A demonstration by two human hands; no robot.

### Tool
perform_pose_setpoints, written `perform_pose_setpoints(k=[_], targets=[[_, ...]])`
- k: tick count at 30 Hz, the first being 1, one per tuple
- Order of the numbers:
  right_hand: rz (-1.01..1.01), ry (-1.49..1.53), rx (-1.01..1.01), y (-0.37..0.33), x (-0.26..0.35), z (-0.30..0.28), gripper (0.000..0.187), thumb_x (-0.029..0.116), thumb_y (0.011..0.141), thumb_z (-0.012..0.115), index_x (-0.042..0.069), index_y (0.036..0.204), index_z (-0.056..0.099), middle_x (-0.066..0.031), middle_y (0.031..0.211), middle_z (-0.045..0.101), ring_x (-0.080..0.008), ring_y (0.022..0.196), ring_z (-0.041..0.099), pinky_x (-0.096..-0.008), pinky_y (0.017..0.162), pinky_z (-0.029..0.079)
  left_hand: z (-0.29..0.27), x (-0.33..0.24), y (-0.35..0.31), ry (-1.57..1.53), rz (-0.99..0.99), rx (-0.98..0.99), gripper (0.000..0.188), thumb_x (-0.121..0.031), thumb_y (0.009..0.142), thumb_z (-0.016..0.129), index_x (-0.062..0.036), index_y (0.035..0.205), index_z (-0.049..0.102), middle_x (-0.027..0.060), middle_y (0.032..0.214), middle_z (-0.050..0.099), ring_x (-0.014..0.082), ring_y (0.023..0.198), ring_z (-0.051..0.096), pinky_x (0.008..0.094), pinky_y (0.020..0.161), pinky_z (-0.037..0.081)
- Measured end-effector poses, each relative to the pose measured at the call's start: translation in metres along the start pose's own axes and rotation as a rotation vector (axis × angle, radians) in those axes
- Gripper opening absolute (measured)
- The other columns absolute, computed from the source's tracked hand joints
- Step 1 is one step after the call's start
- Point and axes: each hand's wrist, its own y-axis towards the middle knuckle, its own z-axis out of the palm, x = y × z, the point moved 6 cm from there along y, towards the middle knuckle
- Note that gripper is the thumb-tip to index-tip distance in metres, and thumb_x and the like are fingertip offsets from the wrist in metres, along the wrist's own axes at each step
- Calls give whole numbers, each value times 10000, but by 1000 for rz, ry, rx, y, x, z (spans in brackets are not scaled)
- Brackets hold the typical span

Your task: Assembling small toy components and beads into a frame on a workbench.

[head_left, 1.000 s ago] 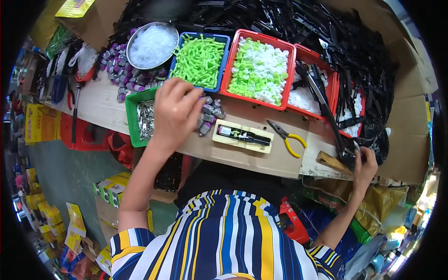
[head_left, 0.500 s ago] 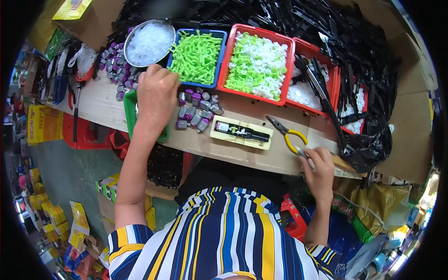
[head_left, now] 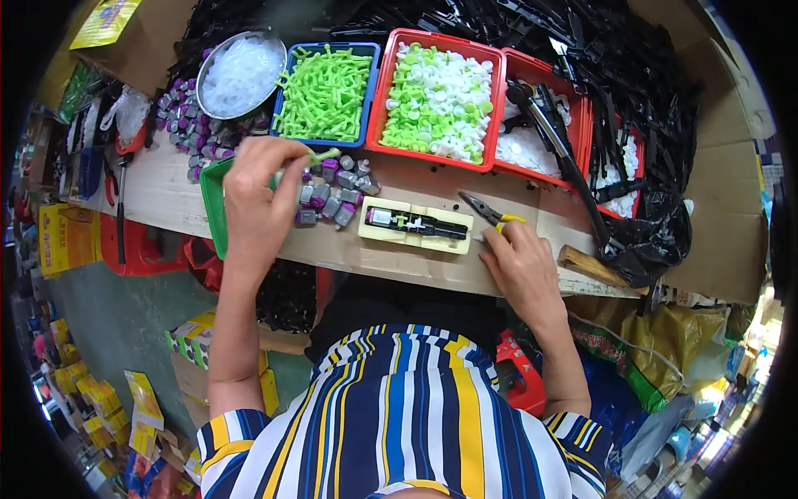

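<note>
My left hand (head_left: 259, 195) is raised over the near side of the blue tray, thumb and forefinger pinched on a small light-green plastic piece (head_left: 327, 155). Below that piece lies a cluster of grey-and-purple motors (head_left: 337, 195). A cream holder (head_left: 374, 231) sits to their right, with a black part assembly (head_left: 426, 224) lying in it. My right hand (head_left: 528, 268) is just right of the holder, thumb and forefinger slightly apart with nothing visible between them. It covers part of the yellow-handled pliers (head_left: 478, 208), which lie on the cardboard tabletop.
Behind stand a blue tray (head_left: 372, 100) of green pieces, a red tray (head_left: 501, 91) of white and green caps, and a metal bowl (head_left: 283, 62) of clear parts. Black parts (head_left: 640, 91) heap at the back. A wooden handle (head_left: 592, 266) lies right; a green tray (head_left: 214, 204) is left.
My left hand has drawn back from beside the blue tray and now shows a green piece in its fingers. My right hand has moved left, over the pliers' handles toward the holder.
</note>
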Motion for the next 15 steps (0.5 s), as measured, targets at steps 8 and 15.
perform_pose_setpoints(k=[8,15], targets=[[7,7,-57,3,-6,-5,224,55,795,699,46,1007,625,-109,773,589,-279,700,613,-384,634,458,28,-17,-26,-359,-176,136,67,-11,889,628,9,952,621,145,798,659,289,672,653,346,609,487],[234,1010,-227,9,-6,-24,199,-61,822,673,-60,1020,663,-72,949,669,-120,803,647,-239,701,501,39,-46,-28,-473,-154,210,59,3,881,632,23,935,620,156,838,663,286,729,662,344,641,498]])
